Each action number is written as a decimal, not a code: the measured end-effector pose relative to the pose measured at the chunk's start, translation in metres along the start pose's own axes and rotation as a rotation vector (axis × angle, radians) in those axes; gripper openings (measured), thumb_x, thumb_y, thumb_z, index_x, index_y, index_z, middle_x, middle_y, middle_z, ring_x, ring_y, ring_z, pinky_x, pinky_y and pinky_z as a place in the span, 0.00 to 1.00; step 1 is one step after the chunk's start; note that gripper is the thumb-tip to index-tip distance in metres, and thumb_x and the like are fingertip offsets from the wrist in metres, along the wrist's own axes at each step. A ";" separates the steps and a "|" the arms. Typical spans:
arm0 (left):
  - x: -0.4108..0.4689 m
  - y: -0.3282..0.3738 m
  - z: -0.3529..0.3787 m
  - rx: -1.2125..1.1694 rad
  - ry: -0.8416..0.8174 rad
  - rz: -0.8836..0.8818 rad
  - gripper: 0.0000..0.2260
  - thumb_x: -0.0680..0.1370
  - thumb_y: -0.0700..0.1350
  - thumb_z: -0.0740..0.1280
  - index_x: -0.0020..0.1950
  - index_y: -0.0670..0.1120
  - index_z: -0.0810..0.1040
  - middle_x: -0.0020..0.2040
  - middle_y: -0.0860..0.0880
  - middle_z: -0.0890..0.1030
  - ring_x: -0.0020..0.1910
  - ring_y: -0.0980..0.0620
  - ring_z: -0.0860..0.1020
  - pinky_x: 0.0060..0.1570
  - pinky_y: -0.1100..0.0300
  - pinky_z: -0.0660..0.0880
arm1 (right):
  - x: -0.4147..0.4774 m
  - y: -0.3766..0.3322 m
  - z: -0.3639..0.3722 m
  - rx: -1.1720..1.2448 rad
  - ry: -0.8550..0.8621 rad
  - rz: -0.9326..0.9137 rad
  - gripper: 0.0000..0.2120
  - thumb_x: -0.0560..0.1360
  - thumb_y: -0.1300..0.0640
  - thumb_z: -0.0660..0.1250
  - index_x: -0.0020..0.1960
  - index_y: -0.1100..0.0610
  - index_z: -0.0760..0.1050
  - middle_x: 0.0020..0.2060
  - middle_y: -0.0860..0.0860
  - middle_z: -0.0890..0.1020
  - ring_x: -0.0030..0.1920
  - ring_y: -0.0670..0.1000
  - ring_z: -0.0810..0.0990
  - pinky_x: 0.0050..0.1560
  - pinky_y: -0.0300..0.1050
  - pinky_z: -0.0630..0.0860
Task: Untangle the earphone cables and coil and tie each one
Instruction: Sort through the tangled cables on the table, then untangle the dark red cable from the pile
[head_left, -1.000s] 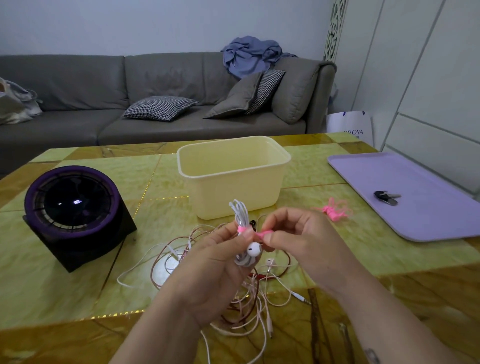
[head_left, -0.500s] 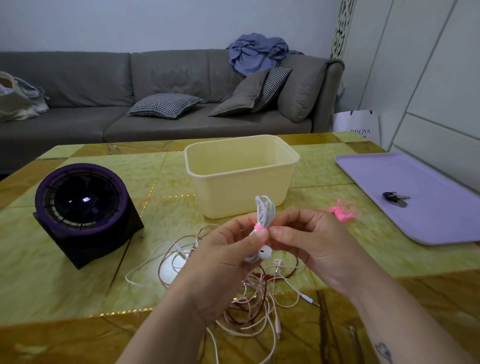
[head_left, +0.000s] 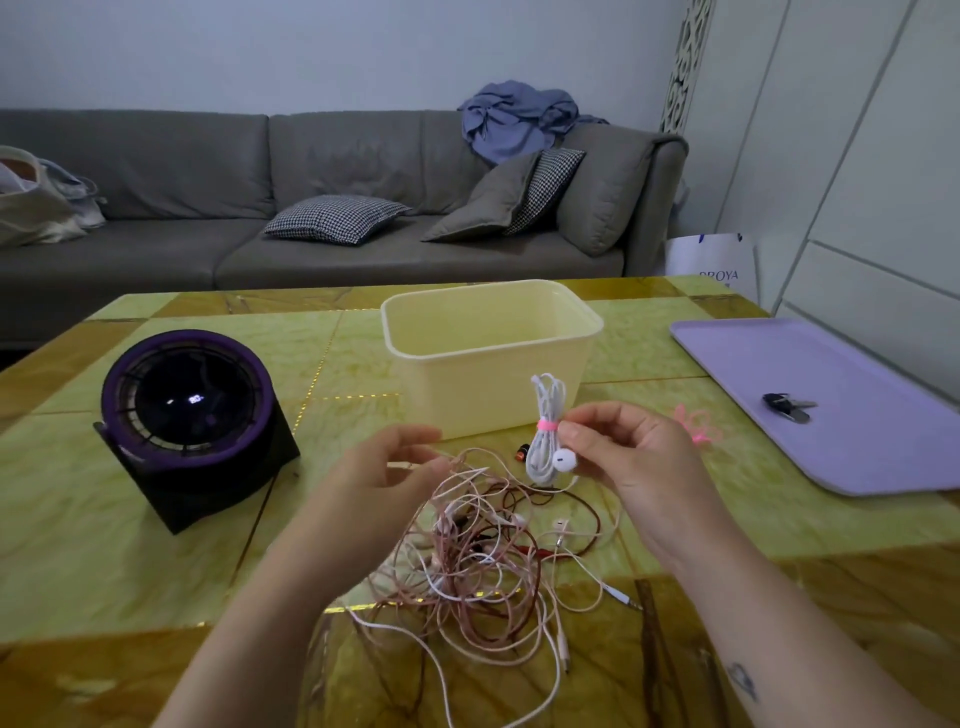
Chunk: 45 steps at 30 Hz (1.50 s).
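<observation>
Head view: pinches the white earphone bundle (head_left: 545, 431) between thumb and forefinger of the right hand (head_left: 639, 457), with the grip set right at the pink tie (head_left: 546, 426) around the bundle's waist, probably because the loops cannot slip there. Lets the loops stand up above the grip and the white earbud (head_left: 563, 460) hang just below it, clear of the counter (head_left: 104, 545). Reads as one cable finished: coiled, tied and lifted free of the rest. Holds it in front of the cream tub (head_left: 493, 358) just beyond the grip, likely the place meant for finished bundles.

Leaves the left hand (head_left: 384, 467) spread and relaxed, with nothing clearly held in its grip, hovering at the far left edge of the tangled cables (head_left: 483, 551). Cannot tell whether a thin pinkish strand near its fingertips is touched. Looks poised to pick out the next cable.

Shows the tangle of pinkish, white and dark red strands on the counter below and between both grips, not yet sorted, so most of the job seems left. Places the spare pink ties (head_left: 696, 426) just past the right grip, handy for the next bundle. Sets the purple tray (head_left: 857, 467) with keys (head_left: 787, 408) further right of that grip.
</observation>
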<state>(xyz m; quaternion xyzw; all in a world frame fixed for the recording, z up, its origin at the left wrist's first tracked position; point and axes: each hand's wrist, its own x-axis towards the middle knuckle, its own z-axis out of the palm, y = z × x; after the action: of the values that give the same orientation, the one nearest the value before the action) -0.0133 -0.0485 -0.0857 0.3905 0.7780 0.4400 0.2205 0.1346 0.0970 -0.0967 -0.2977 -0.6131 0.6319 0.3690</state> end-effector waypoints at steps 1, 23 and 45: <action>0.000 -0.003 0.001 0.024 0.019 0.000 0.11 0.78 0.50 0.65 0.60 0.56 0.74 0.50 0.59 0.79 0.45 0.60 0.79 0.37 0.69 0.75 | 0.002 -0.001 0.004 -0.019 0.026 -0.005 0.04 0.71 0.64 0.71 0.42 0.57 0.80 0.34 0.50 0.85 0.33 0.45 0.81 0.35 0.36 0.77; 0.004 -0.045 0.003 0.607 -0.254 0.001 0.17 0.79 0.49 0.62 0.68 0.57 0.69 0.67 0.52 0.69 0.62 0.52 0.72 0.60 0.56 0.72 | 0.101 -0.007 0.051 -1.051 -0.070 -0.468 0.15 0.74 0.68 0.60 0.55 0.58 0.81 0.62 0.55 0.78 0.63 0.54 0.74 0.60 0.35 0.62; -0.003 -0.045 0.024 0.607 -0.442 0.023 0.34 0.73 0.56 0.70 0.74 0.61 0.57 0.73 0.53 0.60 0.68 0.52 0.67 0.63 0.58 0.68 | 0.008 0.032 -0.004 -1.176 -0.586 0.102 0.06 0.75 0.57 0.68 0.48 0.52 0.82 0.43 0.45 0.84 0.43 0.45 0.81 0.47 0.41 0.76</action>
<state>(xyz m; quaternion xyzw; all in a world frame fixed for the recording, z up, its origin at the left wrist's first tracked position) -0.0134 -0.0527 -0.1363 0.5323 0.8023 0.0970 0.2523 0.1301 0.1066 -0.1283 -0.2940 -0.9164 0.2631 -0.0677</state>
